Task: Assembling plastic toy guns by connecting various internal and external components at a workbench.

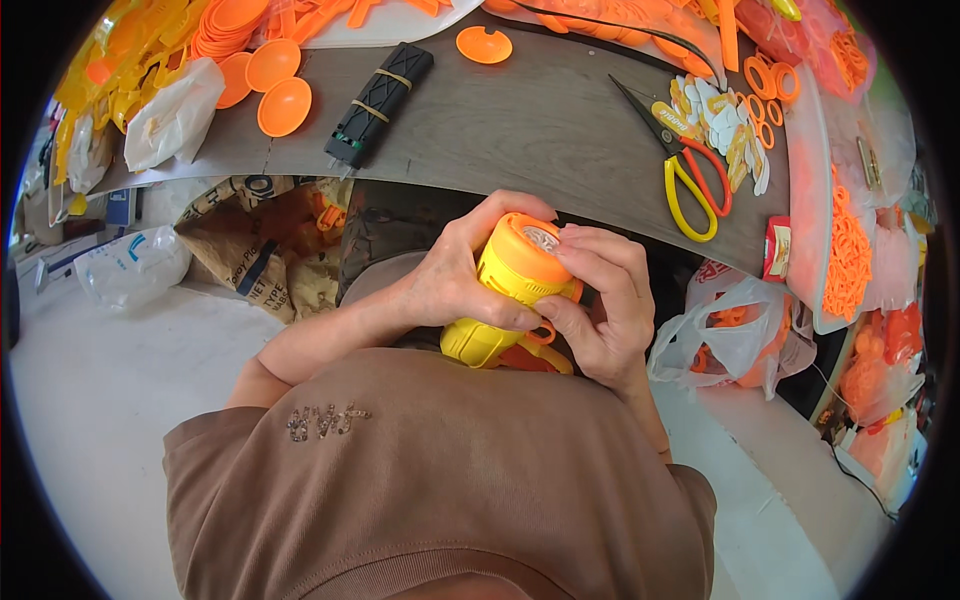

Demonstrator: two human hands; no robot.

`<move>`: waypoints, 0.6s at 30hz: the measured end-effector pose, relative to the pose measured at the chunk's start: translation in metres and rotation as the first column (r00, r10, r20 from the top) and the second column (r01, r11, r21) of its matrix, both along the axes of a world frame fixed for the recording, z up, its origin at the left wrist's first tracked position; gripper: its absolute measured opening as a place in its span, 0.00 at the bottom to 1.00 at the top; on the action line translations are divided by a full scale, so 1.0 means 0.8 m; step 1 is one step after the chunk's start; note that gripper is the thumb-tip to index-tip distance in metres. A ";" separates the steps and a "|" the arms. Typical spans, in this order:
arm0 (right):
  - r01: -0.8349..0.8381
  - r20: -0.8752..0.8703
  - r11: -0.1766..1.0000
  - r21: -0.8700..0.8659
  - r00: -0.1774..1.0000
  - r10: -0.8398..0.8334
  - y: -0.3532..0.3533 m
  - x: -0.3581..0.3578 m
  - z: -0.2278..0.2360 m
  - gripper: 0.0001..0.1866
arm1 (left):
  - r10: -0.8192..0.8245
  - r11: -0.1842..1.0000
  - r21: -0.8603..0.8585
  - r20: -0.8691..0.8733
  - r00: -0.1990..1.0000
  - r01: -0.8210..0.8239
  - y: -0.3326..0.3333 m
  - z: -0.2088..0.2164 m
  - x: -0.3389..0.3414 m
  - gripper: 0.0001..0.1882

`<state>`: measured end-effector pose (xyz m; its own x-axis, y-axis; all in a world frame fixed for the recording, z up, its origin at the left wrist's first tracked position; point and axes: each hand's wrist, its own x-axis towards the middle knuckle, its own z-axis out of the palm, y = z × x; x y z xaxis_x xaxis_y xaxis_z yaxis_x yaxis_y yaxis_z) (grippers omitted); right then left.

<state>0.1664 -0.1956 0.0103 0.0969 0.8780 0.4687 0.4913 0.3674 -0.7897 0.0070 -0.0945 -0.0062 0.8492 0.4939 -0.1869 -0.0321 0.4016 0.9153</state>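
Observation:
Close to my chest, just below the table's near edge, I hold a yellow flashlight with an orange ring around its head. Its lens end tilts up and away from me. My left hand wraps around the yellow body, thumb across the near side. The fingertips of my right hand press on the orange rim beside the lens, with the thumb against the flashlight's side. A small orange ring part shows under the right thumb. The flashlight's lower end is partly hidden by my shirt.
On the grey table lie red-and-yellow-handled scissors, a black block with rubber bands, orange round caps and white and yellow labels. A paper bag and a plastic bag flank me. A tray holds orange links.

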 end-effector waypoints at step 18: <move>-0.167 0.079 0.931 -0.324 0.976 0.202 0.063 0.049 0.058 0.28 | -0.165 0.970 0.186 0.018 0.986 0.159 0.035 0.030 0.030 0.55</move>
